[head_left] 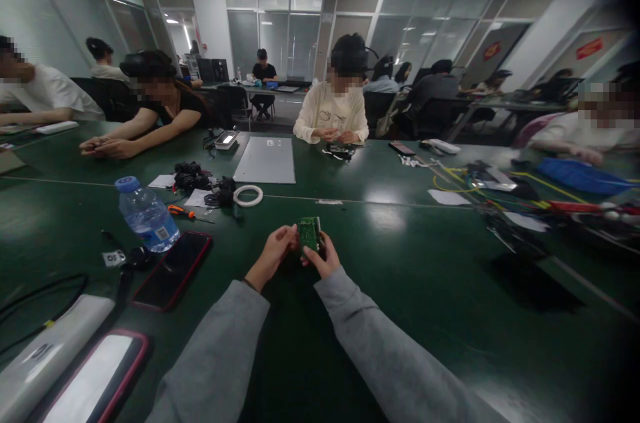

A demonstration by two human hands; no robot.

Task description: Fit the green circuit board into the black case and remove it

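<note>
Above the dark green table (400, 263), a small green circuit board (309, 233) is held upright in front of me. My right hand (323, 257) grips its right side and lower edge, thumb across its face. Beside the board's left edge, my left hand (278, 246) has its fingers closed in a pinch near the upper left corner. Whether those fingertips grip the board or something tiny at its edge I cannot make out. The far side of the board is hidden.
Left of my arms are a water bottle (150, 219), a dark phone (174, 271), an orange screwdriver (183, 212) and a white tape roll (249, 195). Farther off lies a grey board (267, 159). Cables and a blue cloth-like item (583, 176) lie right. Co-workers sit around.
</note>
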